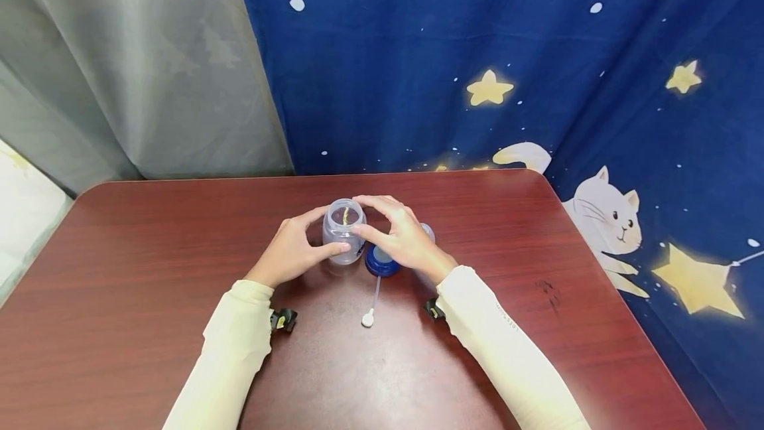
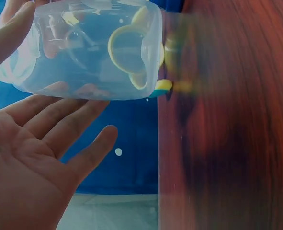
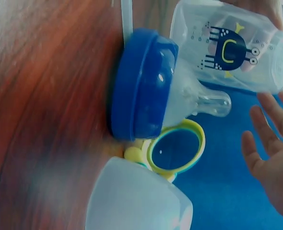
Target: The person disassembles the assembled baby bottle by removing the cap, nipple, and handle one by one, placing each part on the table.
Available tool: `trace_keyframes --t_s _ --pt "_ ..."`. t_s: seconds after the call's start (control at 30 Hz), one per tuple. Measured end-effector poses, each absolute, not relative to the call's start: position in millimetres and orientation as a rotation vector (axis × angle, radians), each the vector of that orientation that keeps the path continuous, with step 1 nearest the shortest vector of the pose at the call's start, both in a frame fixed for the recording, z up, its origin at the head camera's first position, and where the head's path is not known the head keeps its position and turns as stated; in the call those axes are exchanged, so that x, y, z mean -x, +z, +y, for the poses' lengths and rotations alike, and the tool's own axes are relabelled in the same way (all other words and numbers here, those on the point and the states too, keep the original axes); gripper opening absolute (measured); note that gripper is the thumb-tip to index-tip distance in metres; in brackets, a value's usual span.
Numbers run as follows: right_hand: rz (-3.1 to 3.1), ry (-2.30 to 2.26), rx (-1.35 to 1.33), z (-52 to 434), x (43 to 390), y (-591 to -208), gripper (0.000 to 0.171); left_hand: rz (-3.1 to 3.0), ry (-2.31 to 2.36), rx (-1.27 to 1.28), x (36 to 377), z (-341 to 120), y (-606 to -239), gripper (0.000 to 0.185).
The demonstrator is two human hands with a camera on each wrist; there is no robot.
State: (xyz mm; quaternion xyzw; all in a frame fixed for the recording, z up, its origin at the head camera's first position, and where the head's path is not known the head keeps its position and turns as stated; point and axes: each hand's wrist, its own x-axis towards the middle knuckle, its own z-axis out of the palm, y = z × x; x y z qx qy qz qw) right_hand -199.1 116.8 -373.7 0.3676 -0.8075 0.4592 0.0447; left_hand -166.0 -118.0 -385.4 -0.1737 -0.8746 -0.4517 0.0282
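An uncapped clear baby bottle (image 1: 344,234), printed with a dark blue animal (image 3: 230,50), stands upright between both hands. My left hand (image 1: 289,251) holds its left side, thumb across the front and fingers behind. At the mouth, my right hand (image 1: 400,234) spans the neck, with thumb at the front and index finger at the back rim; its other fingers are spread. Right beside the bottle, under the right hand, sits a blue collar (image 3: 143,86) with a clear teat (image 3: 213,101) pointing up. A thin straw (image 1: 376,294) with a white weighted end (image 1: 367,318) extends from it toward me.
A translucent domed cap (image 3: 139,196) stands on the table right of the collar, partly hidden by the right hand in the head view. Behind them is a yellow and teal ring handle (image 3: 198,132). The reddish-brown table (image 1: 149,284) ends at blue and grey curtains (image 1: 388,85).
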Motion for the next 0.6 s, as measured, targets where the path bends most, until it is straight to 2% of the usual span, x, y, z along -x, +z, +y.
trace_keyframes --t_s 0.6 --pt "-2.520 1.148 -1.096 96.6 195.4 -385.1 0.043 -2.792 -1.577 0.601 169.5 -139.4 -395.5 0.070"
